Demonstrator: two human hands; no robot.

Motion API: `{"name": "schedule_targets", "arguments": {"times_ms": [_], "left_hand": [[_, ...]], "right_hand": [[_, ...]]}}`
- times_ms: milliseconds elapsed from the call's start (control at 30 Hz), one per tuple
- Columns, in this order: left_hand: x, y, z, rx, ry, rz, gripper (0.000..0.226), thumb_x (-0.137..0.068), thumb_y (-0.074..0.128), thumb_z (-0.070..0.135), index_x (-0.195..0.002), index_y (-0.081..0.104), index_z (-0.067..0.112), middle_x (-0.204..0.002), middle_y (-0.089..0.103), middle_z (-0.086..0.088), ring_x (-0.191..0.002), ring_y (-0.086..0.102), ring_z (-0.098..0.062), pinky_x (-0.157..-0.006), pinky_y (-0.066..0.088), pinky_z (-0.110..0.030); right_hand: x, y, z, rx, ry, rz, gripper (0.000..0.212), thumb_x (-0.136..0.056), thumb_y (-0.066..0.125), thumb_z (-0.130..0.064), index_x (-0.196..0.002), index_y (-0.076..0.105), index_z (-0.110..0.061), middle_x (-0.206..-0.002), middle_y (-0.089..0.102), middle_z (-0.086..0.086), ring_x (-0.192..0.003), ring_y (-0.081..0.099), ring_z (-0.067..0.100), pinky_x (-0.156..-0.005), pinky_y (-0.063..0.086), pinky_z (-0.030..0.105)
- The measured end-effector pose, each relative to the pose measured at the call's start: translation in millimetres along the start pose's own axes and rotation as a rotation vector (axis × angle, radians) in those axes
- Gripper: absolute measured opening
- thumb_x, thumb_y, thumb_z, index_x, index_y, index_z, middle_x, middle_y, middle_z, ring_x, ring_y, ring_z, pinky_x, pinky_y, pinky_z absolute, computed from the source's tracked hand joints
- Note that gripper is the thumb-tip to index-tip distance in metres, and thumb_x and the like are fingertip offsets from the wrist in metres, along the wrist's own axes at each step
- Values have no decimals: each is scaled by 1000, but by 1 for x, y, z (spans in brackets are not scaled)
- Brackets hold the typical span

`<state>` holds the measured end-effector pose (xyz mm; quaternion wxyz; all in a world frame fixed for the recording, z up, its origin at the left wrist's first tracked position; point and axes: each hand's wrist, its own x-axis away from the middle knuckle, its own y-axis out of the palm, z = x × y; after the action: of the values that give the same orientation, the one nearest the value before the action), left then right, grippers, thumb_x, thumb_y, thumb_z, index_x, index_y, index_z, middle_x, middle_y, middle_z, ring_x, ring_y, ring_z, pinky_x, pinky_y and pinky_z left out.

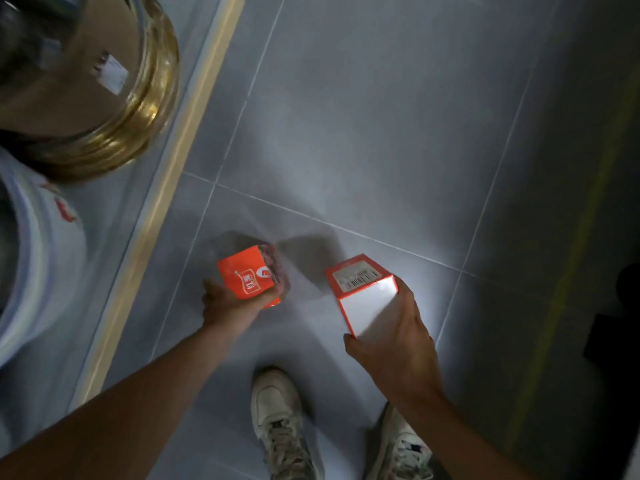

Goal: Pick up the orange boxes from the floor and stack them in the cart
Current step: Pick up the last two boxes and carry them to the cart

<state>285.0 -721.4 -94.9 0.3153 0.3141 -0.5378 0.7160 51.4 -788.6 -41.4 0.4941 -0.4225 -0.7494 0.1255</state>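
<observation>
Standing at six o'clock, two shoes [277, 420] sit on the tiles [381, 116]. Just beyond, the right hand [391, 336] curls round a box [363, 296] at five o'clock, white face up. At seven, the left hand [227, 301] clasps a second box [247, 277] from below. Whether either box is clear of the floor I cannot tell. The cart is out of sight. Carrying two at once risks a slip, likeliest from the right box, gripped only at its near end. A gold-rimmed tub [138, 109] sits at ten.

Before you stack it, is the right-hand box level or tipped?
Tipped: the right hand holds the orange box at a slant.
</observation>
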Motion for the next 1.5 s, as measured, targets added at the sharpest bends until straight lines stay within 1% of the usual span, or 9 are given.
{"name": "schedule_targets", "arguments": {"times_ms": [167,367,567,733,900,1033,1233,1400,1500], "left_hand": [[-27,40,2,195,-61,134,111,-57,95,44,-140,30,9,-135,55,-16,-120,56,-33,-98,44,-40],[-1,25,-1,107,130,205,77,-58,94,28,-120,50,17,-106,64,-3,-95,64,-27,-83,51,-35],[109,-45,31,103,312,103,78,-58,94,17,-121,48,22,-94,61,8,-87,61,-21,-76,44,-27],[241,-132,81,151,419,65,84,-45,88,31,-115,43,36,-95,62,13,-82,64,-13,-57,46,-21],[369,-213,110,166,548,61,85,-43,80,41,-117,41,49,-100,65,12,-83,68,-13,-63,60,-46],[457,-274,130,117,638,75,78,-52,85,37,-115,42,52,-97,67,15,-80,67,-6,-66,59,-44],[561,-368,144,105,776,185,81,-52,87,47,-121,45,40,-102,66,13,-87,66,-10,-76,58,-41],[636,-440,134,204,843,338,81,-51,90,49,-120,48,42,-99,68,15,-84,68,-8,-72,59,-43],[678,-475,118,285,870,459,75,-50,92,47,-113,51,42,-93,69,16,-79,67,-2,-71,58,-38]], "right_hand": [[-19,9,21,-21,-59,-41,96,-64,91,-50,-126,17,-54,-121,43,-23,-107,51,6,-99,50,29],[-12,-2,29,20,-98,-55,104,-61,91,-53,-141,25,-42,-120,41,-25,-105,50,4,-94,48,23],[46,-82,-18,54,-71,3,112,-55,92,-50,-145,26,-40,-131,52,-16,-115,59,14,-96,50,30],[125,-191,-93,57,-111,6,109,-61,89,-50,-146,22,-40,-139,51,-12,-126,57,18,-105,50,38],[212,-293,-166,62,-145,72,111,-59,91,-53,-146,23,-42,-141,51,-14,-128,56,16,-105,49,40],[274,-353,-213,73,-210,109,107,-57,90,-48,-144,27,-41,-136,56,-14,-120,62,16,-96,52,34],[359,-411,-282,132,-330,163,104,-62,89,-52,-145,28,-33,-139,57,-4,-121,63,25,-102,50,43],[419,-439,-337,63,-439,171,94,-50,70,-70,-132,29,-47,-117,69,-9,-88,74,23,-87,58,45],[457,-450,-367,63,-556,183,88,-54,70,-70,-128,30,-46,-112,70,-8,-90,73,24,-85,57,42]]}}
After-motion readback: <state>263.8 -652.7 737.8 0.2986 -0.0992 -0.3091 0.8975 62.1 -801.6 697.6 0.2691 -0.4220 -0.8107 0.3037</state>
